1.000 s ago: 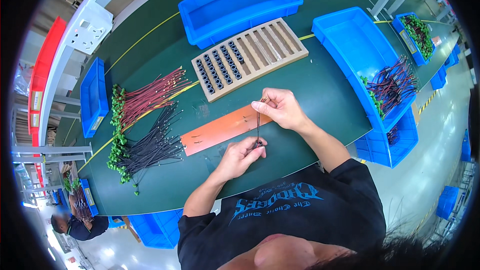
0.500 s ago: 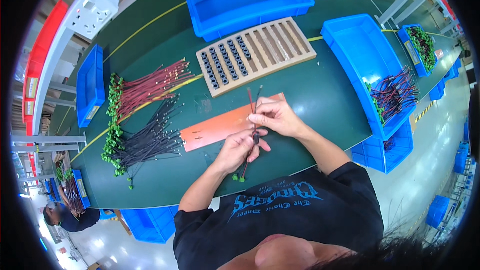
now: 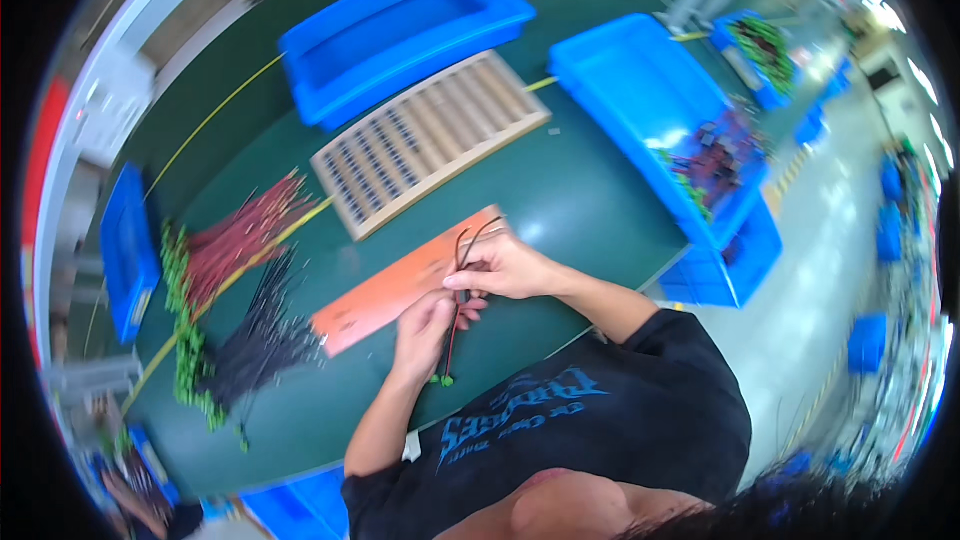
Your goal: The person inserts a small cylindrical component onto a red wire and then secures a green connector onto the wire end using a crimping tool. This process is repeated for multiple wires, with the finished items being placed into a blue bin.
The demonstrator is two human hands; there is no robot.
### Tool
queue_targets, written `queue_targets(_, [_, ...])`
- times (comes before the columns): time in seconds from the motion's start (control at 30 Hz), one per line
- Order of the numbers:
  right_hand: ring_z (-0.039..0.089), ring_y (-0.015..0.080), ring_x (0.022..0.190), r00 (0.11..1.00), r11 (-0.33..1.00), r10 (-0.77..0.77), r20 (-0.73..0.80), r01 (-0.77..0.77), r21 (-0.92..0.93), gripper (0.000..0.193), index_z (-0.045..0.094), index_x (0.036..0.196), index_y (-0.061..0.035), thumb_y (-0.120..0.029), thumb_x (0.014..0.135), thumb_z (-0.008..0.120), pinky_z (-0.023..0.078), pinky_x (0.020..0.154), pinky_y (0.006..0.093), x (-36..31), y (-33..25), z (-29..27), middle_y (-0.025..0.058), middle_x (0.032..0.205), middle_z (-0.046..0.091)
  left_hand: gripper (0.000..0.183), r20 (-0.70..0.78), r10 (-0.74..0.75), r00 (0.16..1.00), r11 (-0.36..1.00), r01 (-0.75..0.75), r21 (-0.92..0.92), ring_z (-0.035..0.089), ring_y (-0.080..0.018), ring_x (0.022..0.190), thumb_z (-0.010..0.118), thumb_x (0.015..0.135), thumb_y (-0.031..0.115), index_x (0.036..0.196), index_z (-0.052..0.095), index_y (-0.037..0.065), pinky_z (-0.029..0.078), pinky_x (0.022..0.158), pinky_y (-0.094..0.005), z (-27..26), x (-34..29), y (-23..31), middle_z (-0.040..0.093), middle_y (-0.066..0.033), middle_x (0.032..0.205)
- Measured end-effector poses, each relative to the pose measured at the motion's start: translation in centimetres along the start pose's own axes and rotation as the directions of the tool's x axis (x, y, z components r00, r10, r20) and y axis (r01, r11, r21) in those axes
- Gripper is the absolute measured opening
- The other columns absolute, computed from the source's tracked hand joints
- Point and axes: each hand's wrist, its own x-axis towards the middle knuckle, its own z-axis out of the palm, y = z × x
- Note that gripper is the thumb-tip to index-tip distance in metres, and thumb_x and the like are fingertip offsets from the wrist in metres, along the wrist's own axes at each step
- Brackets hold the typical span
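Note:
Over the near edge of the green table, both my hands meet at a red and black wire pair [image 3: 457, 338]. Small green connectors [image 3: 442, 380] hang from its lower end, and its free ends stick up past my right fingers. A dark cylindrical core [image 3: 461, 296] sits around the wires between the hands. My left hand [image 3: 424, 328] is closed on the wires and core from below. My right hand [image 3: 508, 265] pinches the wires just above it. An orange mat [image 3: 400, 285] lies beneath and beyond the hands.
Red wires [image 3: 240, 240] and black wires [image 3: 260, 340] with green connectors lie at left. Beyond the mat is a slotted wooden tray [image 3: 455, 165] partly filled with dark cores. Blue bins stand behind [image 3: 400, 70], at left [image 3: 130, 255] and at right holding wire assemblies [image 3: 610, 130].
The whole view has turned and shifted, with some blur. The wires' free ends, upright before, now bend to the right above my right hand. Both hands keep hold of the wires.

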Motion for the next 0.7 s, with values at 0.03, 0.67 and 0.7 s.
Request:
queue_targets(0.03, [0.072, 0.0132, 0.079, 0.998, 0.997, 0.060, -0.010, -0.060, 0.045, 0.022, 0.075, 0.100, 0.0038, -0.018, 0.101, 0.071, 0.059, 0.068, 0.0271, -0.8, -0.8, -1.5, 0.0081, 0.092, 0.074, 0.037, -0.054, 0.087, 0.995, 0.995, -0.084, 0.051, 0.066, -0.0193, 0.101, 0.055, 0.109, 0.029, 0.126, 0.063, -0.003, 0.054, 0.080, -0.0303, 0.0, 0.1, -0.8, 0.069, -0.0166, 0.120])
queue_targets(0.67, [0.070, 0.0165, 0.063, 0.258, 0.482, 0.200, -0.945, -0.866, -0.134, 0.041, 0.067, 0.087, 0.0003, -0.039, 0.098, 0.074, 0.060, 0.053, 0.0318, -22.8, -4.3, -41.1, 0.0056, 0.070, 0.068, 0.013, -0.068, 0.355, 0.932, 0.847, -0.290, 0.446, 0.066, -0.0181, 0.102, 0.071, 0.096, 0.003, 0.108, 0.072, -0.002, 0.057, 0.080, -0.0281, 1.0, 0.9, -0.2, 0.065, -0.0114, 0.117])
queue_targets(0.7, [0.076, 0.0299, 0.075, 0.228, 0.212, 0.116, -0.967, -0.957, -0.200, 0.041, 0.070, 0.094, 0.0022, -0.039, 0.097, 0.073, 0.061, 0.060, 0.0419, -22.4, -4.9, -41.4, 0.0173, 0.080, 0.074, 0.013, -0.058, 0.365, 0.929, 0.832, -0.297, 0.469, 0.066, -0.0181, 0.102, 0.071, 0.096, 0.003, 0.107, 0.072, -0.002, 0.056, 0.078, -0.0281, 1.1, 1.0, -0.1, 0.065, -0.0113, 0.116])
